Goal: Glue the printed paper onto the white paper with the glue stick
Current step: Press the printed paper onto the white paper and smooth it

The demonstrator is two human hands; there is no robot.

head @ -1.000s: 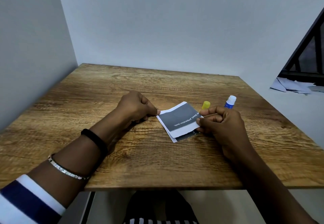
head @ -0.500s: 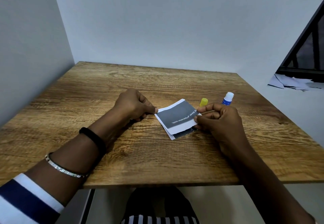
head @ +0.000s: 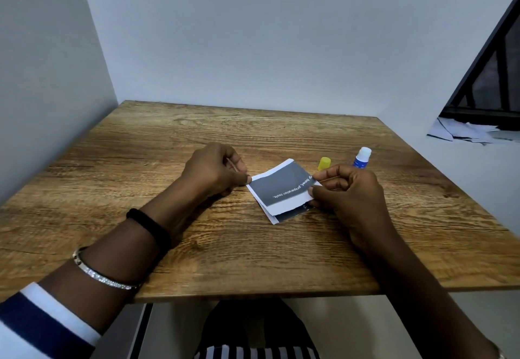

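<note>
Both hands are down on the brown wood-grain desk (head: pixel 197 246), working one small stack of paper just right of centre. On top lies the grey printed paper with white lettering and a white border (head: pixel 281 187), turned at an angle so the text runs upside down to the camera. Under it sits a second sheet (head: pixel 267 213), sticking out at the near side, where it shows a white edge and a dark strip. The two are not squared up.

The left hand (head: pixel 218 171) has its fingers curled in, thumb and forefinger closing on the left corner of the printed paper, with the wrist resting on the desk. The right hand (head: pixel 349 192) is curled too, and it pinches the right edge of the printed paper between thumb and forefinger, other fingers tucked behind.

Beyond the right hand, the blue-and-white glue stick (head: pixel 362 157) stands upright on the desk, uncapped, touching nothing. Its small yellow cap (head: pixel 324 163) sits apart to its left, just past the far corner of the papers.

On the left forearm there is a black band (head: pixel 149 226) at the wrist, a silver bracelet (head: pixel 104 277) further up, then a navy-and-white striped sleeve (head: pixel 42 325). Off to the far right, loose white paper scraps (head: pixel 464 130) lie on a ledge below a black window frame (head: pixel 478 77).
</note>
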